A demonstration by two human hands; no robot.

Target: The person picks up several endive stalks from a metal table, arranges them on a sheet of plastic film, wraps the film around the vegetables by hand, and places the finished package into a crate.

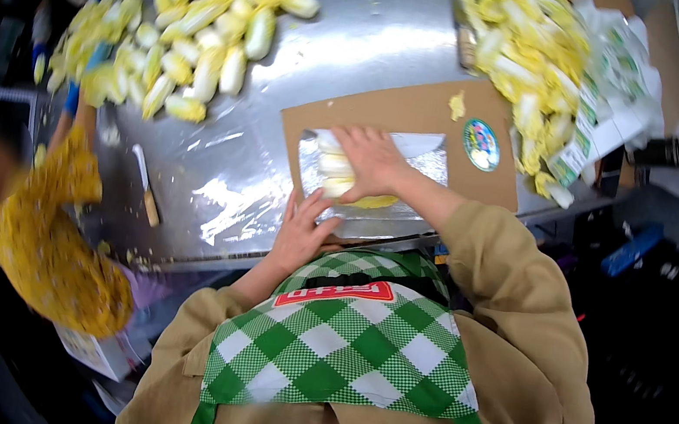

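Observation:
In front of me, several pale baby napa cabbages [334,167] lie side by side on a clear plastic bag or film [418,158]. A brown cardboard sheet [407,110] lies beneath them. My right hand [375,163] rests across the cabbages, fingers stretched toward the far left and thumb apart. Beside their near left end, my left hand [300,231] has its fingers spread, with the tips at the edge of the film. Yellow leaf [376,202] shows below my right hand, which covers part of the cabbages.
Cabbages are heaped [208,34] at the far left of the metal table [358,30], with more piled [525,55] at the far right beside white-green plastic bags [620,70]. A wooden-handled knife [146,188] lies left. Beyond it, a person in a yellow top [60,232] reaches toward cabbages.

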